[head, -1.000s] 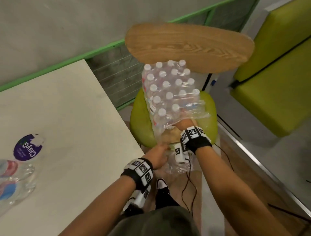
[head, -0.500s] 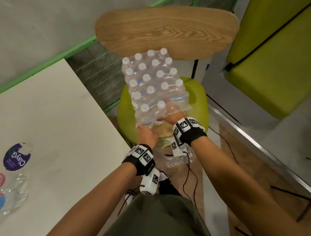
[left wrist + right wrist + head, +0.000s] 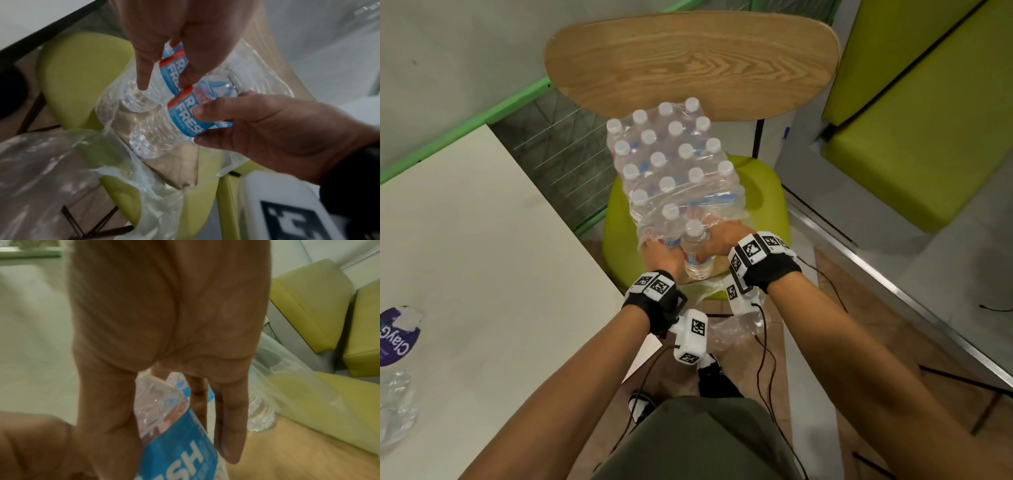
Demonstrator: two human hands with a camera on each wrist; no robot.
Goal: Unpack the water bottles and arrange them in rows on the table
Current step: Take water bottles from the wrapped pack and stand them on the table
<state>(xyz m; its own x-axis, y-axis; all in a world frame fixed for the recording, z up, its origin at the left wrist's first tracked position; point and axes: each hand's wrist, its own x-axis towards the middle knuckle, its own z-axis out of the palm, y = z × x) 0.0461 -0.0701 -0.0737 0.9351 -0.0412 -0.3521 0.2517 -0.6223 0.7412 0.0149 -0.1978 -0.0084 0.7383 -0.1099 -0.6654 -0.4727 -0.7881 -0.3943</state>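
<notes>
A shrink-wrapped pack of water bottles with white caps stands on a green chair seat. Its near end is torn open. My left hand reaches into that opening and grips a blue-labelled bottle still inside the wrap, fingers and thumb on either side. My right hand holds a second bottle by its blue label, at the pack's mouth between my hands. In the right wrist view this bottle sits between thumb and fingers. The white table lies to the left.
The chair's wooden backrest rises behind the pack. Loose clear wrap hangs off the seat's front edge. Clear plastic with a purple label lies at the table's near left. A green sofa stands to the right.
My left hand has moved from the loose wrap up into the pack's open end. A bottle now stands free at the opening between both hands. The head view has swung right.
</notes>
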